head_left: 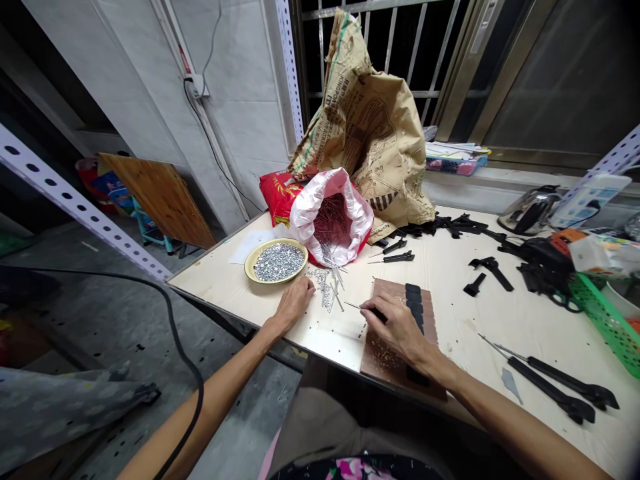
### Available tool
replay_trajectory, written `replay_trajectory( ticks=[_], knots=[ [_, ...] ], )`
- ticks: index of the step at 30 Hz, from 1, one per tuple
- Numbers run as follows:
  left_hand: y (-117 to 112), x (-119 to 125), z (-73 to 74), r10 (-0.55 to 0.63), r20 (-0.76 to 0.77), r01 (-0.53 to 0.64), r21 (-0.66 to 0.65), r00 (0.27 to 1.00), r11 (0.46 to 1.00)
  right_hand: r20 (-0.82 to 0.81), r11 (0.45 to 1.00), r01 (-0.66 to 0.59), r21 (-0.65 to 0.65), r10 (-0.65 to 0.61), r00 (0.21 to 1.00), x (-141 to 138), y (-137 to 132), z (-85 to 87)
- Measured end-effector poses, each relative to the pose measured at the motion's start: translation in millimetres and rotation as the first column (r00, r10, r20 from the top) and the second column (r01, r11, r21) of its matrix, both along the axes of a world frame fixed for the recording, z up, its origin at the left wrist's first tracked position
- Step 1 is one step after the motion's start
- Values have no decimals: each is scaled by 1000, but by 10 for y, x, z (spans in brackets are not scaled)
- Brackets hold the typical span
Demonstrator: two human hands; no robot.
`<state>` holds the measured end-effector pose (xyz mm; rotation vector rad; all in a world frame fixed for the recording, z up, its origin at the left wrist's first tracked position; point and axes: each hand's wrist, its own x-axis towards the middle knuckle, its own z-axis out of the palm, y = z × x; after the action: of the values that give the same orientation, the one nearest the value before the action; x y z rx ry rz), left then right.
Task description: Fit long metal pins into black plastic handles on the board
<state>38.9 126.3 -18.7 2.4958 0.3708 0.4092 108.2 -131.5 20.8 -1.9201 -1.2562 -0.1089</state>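
My left hand (296, 301) rests on the table edge, fingers curled together beside loose small metal bits (326, 292) and a few metal rods (336, 297). What its fingertips hold, if anything, is hidden. My right hand (395, 321) is closed on a black plastic piece with a thin metal rod (353, 305) that points left. It sits above a brown board (373, 353) bearing a row of black pads (414, 301) and pale crumbs. Just behind my left hand stands a yellow dish (250, 272) of shiny small metal parts (279, 261).
An open red and white bag (357, 230) of metal rods stands behind, before a large brown paper sack (385, 133). Black plastic parts (493, 272) lie to the right. Two long black-handled pieces (555, 387) lie front right, near a green basket (600, 327).
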Motion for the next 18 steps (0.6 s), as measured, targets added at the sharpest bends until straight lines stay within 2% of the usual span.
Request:
replay_trajectory(
  ticks=[4,6,7,8,9,10,11,12,14,18],
  knots=[
    [-88,-34,33,32,56,-23,-164,998,986,-2,1000,12,12,-12,1000,16,28,-15],
    [-191,-51,82,50,58,-28,-321,997,947,4,1000,16,15,-16,1000,12,60,-19],
    [-259,-60,116,70,70,-30,-457,995,889,10,1000,14,13,-14,1000,5,78,-20],
    [-336,-70,154,102,87,-27,-611,991,791,16,1000,10,9,-10,1000,-3,97,-21],
    [-420,-78,193,148,106,-17,-756,983,654,20,1000,2,4,-2,1000,-13,115,-22],
    [-508,-86,230,199,120,1,-859,973,512,24,1000,-7,0,7,1000,-23,131,-22],
    [-596,-93,261,247,130,20,-915,960,403,27,1000,-13,-3,13,1000,-34,145,-23],
    [-680,-97,286,285,141,36,-937,948,347,31,1000,-14,-6,15,999,-42,155,-23],
    [-824,-101,316,330,174,65,-946,928,316,45,1000,0,-21,1,999,-54,163,-23],
    [-986,-91,334,345,239,126,-939,908,320,82,996,52,-70,-46,996,-51,131,-17]
  ],
)
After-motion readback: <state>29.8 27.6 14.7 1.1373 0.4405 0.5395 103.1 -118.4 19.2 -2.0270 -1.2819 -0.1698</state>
